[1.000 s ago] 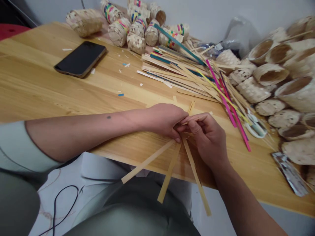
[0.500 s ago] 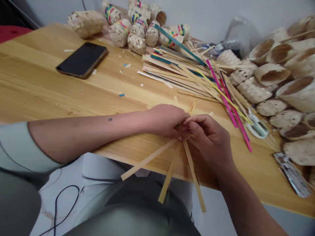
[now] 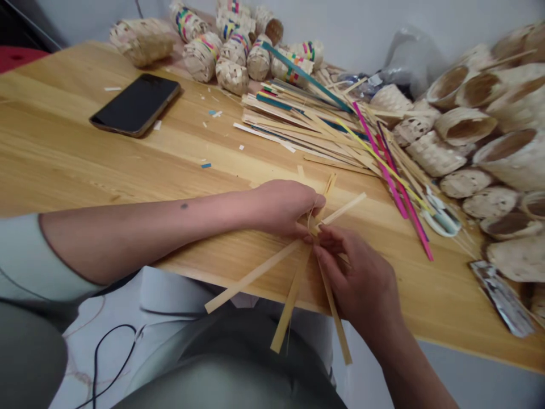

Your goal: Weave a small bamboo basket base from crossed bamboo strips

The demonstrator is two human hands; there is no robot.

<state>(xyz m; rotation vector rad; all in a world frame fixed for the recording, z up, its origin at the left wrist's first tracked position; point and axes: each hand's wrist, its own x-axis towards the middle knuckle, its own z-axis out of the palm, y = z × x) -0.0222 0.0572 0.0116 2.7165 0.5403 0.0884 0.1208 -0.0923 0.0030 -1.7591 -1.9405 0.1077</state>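
Pale bamboo strips [image 3: 293, 287] — fanned (overhanging table edge)

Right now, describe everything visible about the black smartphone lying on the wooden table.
The black smartphone is a thin flat slab with rounded corners and a brownish-gold edge. It lies face up, its dark glossy screen off, set at an angle on the light wooden table at the far left. Small white scraps lie close beside it. Neither hand touches it; it lies apart from the woven baskets behind and the heap of strips to its right.
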